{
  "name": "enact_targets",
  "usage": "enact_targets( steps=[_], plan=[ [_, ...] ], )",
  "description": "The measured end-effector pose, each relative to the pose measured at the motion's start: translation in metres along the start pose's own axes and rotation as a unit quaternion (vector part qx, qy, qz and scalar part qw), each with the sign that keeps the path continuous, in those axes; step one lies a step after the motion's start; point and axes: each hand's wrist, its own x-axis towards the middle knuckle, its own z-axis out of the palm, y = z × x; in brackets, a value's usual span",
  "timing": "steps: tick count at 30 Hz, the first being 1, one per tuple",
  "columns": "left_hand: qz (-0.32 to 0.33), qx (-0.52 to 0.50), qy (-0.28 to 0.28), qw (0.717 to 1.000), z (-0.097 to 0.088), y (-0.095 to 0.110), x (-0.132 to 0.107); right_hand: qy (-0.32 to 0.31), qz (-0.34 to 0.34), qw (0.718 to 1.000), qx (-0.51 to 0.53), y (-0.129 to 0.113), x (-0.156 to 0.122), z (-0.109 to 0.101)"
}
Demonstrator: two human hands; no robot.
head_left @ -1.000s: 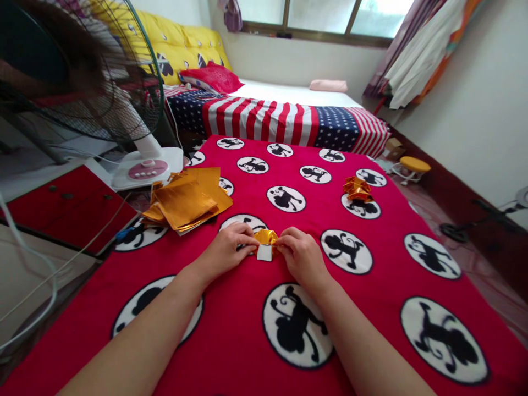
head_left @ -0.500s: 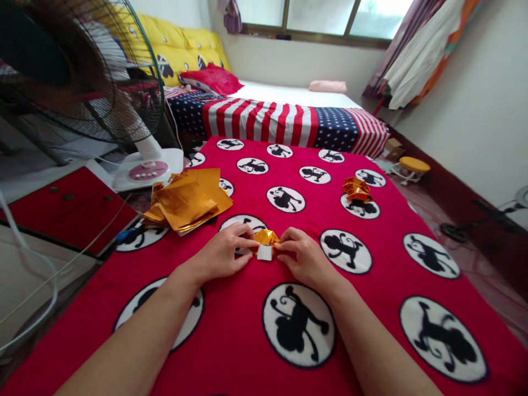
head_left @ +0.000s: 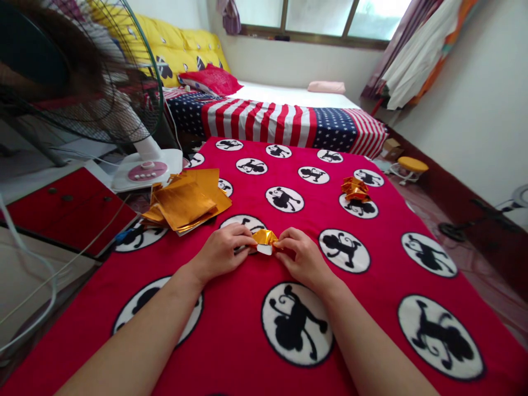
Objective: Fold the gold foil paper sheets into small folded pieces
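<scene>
Between my hands, over the red cloth [head_left: 231, 308], is a small folded piece of gold foil paper [head_left: 264, 237] with a white underside showing toward me. My left hand [head_left: 225, 247] pinches its left end with thumb and fingers. On the opposite end, the fingertips of my right hand [head_left: 300, 254] are closed on the paper too. A stack of flat gold foil sheets [head_left: 187, 203] lies to the left, beyond my left hand. Several folded gold foil pieces [head_left: 355, 189] sit bunched together at the far right.
A standing fan [head_left: 144, 151] is at the left, its base beside the foil stack, near a red-fronted cabinet [head_left: 68, 206]. Beyond the cloth is a bed with a flag-patterned cover [head_left: 264, 118]. A yellow-topped stool [head_left: 412, 164] stands on the floor at right.
The white flap of the foil paper facing me has folded upward and shows less white now. Both hands keep their pinch in nearly the same place.
</scene>
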Motion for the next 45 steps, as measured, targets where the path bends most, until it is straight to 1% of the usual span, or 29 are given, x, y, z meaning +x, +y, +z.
enact_targets(
  steps=[3, 5, 12, 17, 21, 26, 29, 32, 39, 45],
  plan=[
    [-0.013, -0.014, 0.002, 1.0, 0.001, -0.004, 0.0, 0.005, -0.007, 1.0, 0.008, 0.001, 0.0, 0.001],
    [-0.026, -0.027, -0.003, 0.999, 0.002, -0.006, 0.0, 0.009, 0.0, 1.0, 0.021, 0.002, 0.0, 0.002],
    [-0.09, -0.052, -0.008, 0.994, 0.005, -0.006, 0.004, 0.044, 0.075, 0.994, 0.059, 0.002, 0.002, 0.007],
    [-0.122, -0.029, -0.016, 0.992, 0.008, -0.003, 0.008, 0.073, 0.109, 0.991, 0.035, -0.001, 0.005, 0.014],
    [-0.134, -0.001, -0.017, 0.991, 0.01, -0.002, 0.011, 0.09, 0.137, 0.986, 0.02, -0.005, 0.004, 0.017],
    [-0.141, 0.023, -0.015, 0.99, 0.012, 0.0, 0.014, 0.11, 0.154, 0.982, 0.019, -0.008, 0.001, 0.019],
    [-0.157, 0.039, -0.019, 0.987, 0.012, 0.003, 0.016, 0.119, 0.166, 0.979, 0.008, -0.009, 0.001, 0.019],
    [-0.177, 0.055, -0.017, 0.983, 0.012, 0.005, 0.019, 0.124, 0.185, 0.975, -0.017, -0.011, 0.002, 0.019],
    [-0.216, 0.074, -0.003, 0.974, 0.014, 0.008, 0.022, 0.114, 0.221, 0.967, -0.057, -0.016, 0.006, 0.017],
    [-0.227, 0.069, 0.009, 0.971, 0.015, 0.011, 0.023, 0.105, 0.229, 0.963, -0.091, -0.018, 0.008, 0.017]
  ],
)
